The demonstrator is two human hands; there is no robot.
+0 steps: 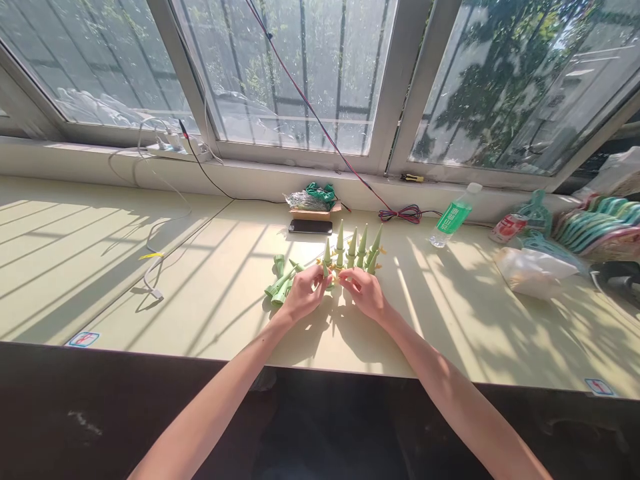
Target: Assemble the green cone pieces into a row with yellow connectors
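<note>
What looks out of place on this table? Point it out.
Mainly the white cable: it straggles across the table at the left, its plug end lying loose, connected to nothing. I see no spill.

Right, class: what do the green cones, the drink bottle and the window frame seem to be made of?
Green cones: probably moulded plastic, satin finish; even colour and matching shapes suggest it.
Drink bottle: most likely clear, glossy plastic; its lower end is see-through.
Window frame: perhaps metal, dull grey; its straight, slim profile suggests it, though plastic is possible.
</note>
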